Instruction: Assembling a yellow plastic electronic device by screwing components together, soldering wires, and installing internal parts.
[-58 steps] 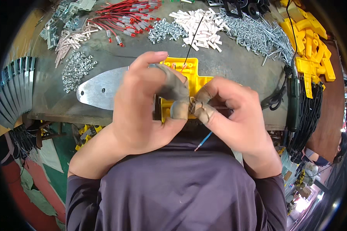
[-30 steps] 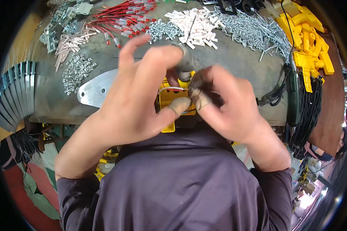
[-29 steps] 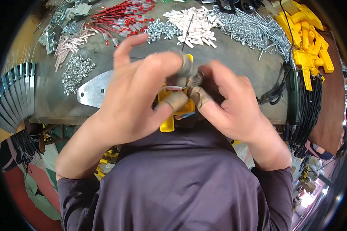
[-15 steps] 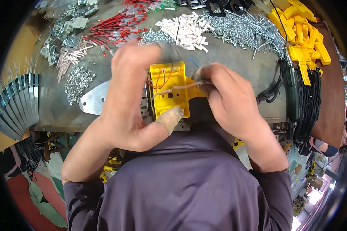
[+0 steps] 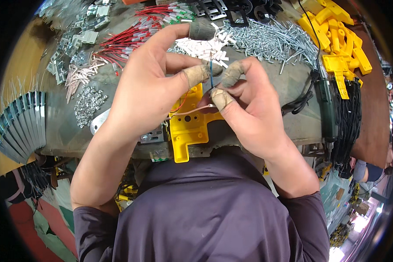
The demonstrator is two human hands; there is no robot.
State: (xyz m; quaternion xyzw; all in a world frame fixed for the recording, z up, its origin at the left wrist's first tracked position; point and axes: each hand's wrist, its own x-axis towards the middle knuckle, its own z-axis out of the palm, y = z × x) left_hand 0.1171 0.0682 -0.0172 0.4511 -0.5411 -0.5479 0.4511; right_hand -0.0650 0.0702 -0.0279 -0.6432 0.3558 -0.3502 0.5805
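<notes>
Above a yellow plastic housing [image 5: 188, 136], a thin blue wire [image 5: 212, 81] runs upright between my two hands. My left hand [image 5: 155, 83] pinches its upper part between thumb and a finger, with the index finger raised away. My right hand [image 5: 255, 109] has its thumb closed near the wire's lower end, its index finger bent above. Worn tan and grey coverings wrap several fingertips. A pinkish wire [image 5: 190, 112] crosses the housing and ends by my right thumb. A red wire [image 5: 181, 104] loops out of the housing, partly behind my left hand.
Behind my hands lie white sleeves [image 5: 201, 47], screws [image 5: 270, 39] and red wires [image 5: 129, 37]. Nuts [image 5: 89, 105] and a metal plate [image 5: 153, 136] are at left. To the right are a dark power screwdriver [image 5: 326, 109], black cords [image 5: 347, 122] and yellow parts [image 5: 336, 39].
Both hands have come closer together above the housing, and the blue wire now stands between them. The housing has turned and shifted toward me.
</notes>
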